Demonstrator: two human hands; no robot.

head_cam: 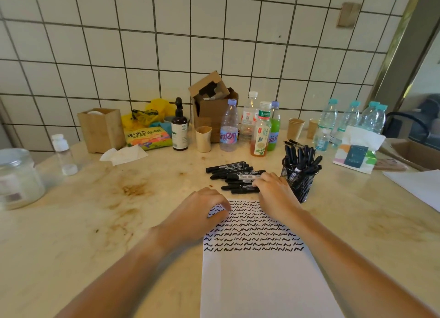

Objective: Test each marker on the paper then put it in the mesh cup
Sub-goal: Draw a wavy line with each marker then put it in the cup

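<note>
Markers (pixel 234 177) heaped loose on the table (pixel 95 210) just above frame centre, black, capped, lying roughly left to right. More markers (pixel 302 158) standing in the mesh cup (pixel 298 180) just right of the heap, caps and ends sticking out over the rim. Paper (pixel 262 282) below the heap, running down to the bottom edge, its upper part filled with rows of black squiggles, its lower part blank. Right hand (pixel 276 194) at the right end of the heap, between heap and cup, fingers curled onto the marker ends; whether that grip has closed on one marker or only touches the pile, cannot tell. Left hand (pixel 202 210) resting on the upper left corner of the paper, fingers curled under, grip clenched loosely on nothing visible. Along the tiled wall at the top of the table: wooden box (pixel 101 129) at left, spray bottle (pixel 179 127), cardboard box (pixel 212 103), several drink bottles (pixel 252 125) at centre, paper cups (pixel 296 127), water bottles (pixel 350 120) at right. Glass jar (pixel 16 177) at far left edge.
</note>
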